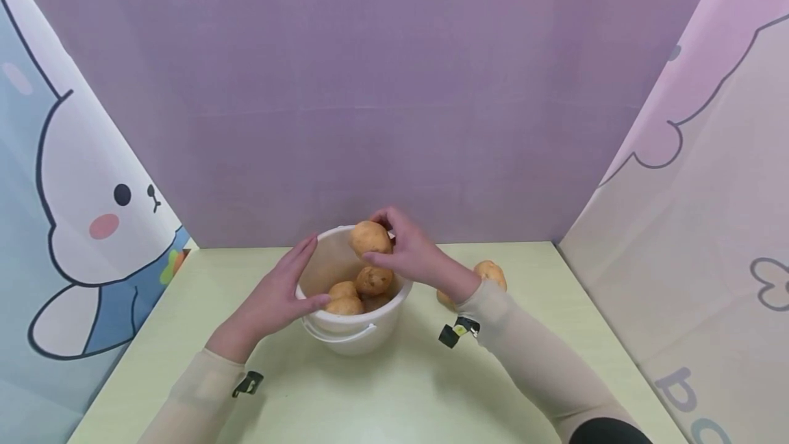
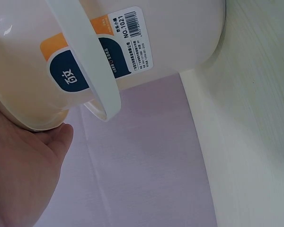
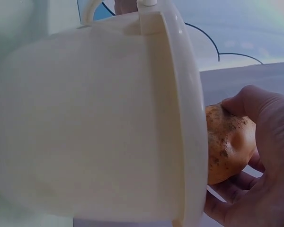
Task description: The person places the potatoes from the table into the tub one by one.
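A white plastic bucket (image 1: 364,338) stands upright on the table, with several potatoes (image 1: 374,281) inside it. My left hand (image 1: 277,297) holds the bucket's rim at the left, its fingers and thumb spread along it. In the left wrist view, this hand (image 2: 26,165) is at the rim, and part of it is cut off by the frame. Over the right part of the bucket's mouth, my right hand (image 1: 416,249) grips a potato (image 1: 370,238) between thumb and fingers. The right wrist view shows that potato (image 3: 229,144) just past the rim, partly hidden by it.
More potatoes (image 1: 491,273) lie on the pale table (image 1: 518,375) right of the bucket, partly hidden by my right forearm. The bucket's white handle (image 2: 87,52) hangs down past a printed label (image 2: 128,42). A purple backdrop (image 1: 382,101) stands behind, with printed panels at both sides.
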`<state>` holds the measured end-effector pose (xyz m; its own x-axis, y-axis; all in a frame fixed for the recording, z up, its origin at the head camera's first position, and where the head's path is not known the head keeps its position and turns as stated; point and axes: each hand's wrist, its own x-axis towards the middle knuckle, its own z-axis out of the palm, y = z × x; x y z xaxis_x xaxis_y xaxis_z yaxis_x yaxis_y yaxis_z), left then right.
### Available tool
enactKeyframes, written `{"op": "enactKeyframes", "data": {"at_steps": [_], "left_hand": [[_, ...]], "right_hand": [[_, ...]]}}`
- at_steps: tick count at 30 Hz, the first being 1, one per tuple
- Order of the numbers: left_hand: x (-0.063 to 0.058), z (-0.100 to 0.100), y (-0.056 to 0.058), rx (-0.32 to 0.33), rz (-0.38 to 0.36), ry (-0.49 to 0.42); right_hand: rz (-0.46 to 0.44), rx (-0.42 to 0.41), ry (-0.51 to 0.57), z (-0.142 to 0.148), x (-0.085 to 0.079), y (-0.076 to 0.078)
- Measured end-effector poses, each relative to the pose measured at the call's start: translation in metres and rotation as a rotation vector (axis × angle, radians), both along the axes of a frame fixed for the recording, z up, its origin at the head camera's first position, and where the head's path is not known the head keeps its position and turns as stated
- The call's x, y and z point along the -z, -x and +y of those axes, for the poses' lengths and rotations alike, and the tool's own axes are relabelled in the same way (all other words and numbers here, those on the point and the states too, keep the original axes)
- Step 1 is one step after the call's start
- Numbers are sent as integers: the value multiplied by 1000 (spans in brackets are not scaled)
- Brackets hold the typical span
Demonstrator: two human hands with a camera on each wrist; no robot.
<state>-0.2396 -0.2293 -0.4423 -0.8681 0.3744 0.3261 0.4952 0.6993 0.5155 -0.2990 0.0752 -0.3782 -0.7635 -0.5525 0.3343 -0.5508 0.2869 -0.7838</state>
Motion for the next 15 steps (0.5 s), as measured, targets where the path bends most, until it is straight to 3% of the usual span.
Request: {"op": "enactKeyframes", "data": {"at_steps": [15], "left_hand": [[0, 0, 0, -4, -8, 11]], "right_hand": [[12, -51, -79, -18, 1, 8]]}}
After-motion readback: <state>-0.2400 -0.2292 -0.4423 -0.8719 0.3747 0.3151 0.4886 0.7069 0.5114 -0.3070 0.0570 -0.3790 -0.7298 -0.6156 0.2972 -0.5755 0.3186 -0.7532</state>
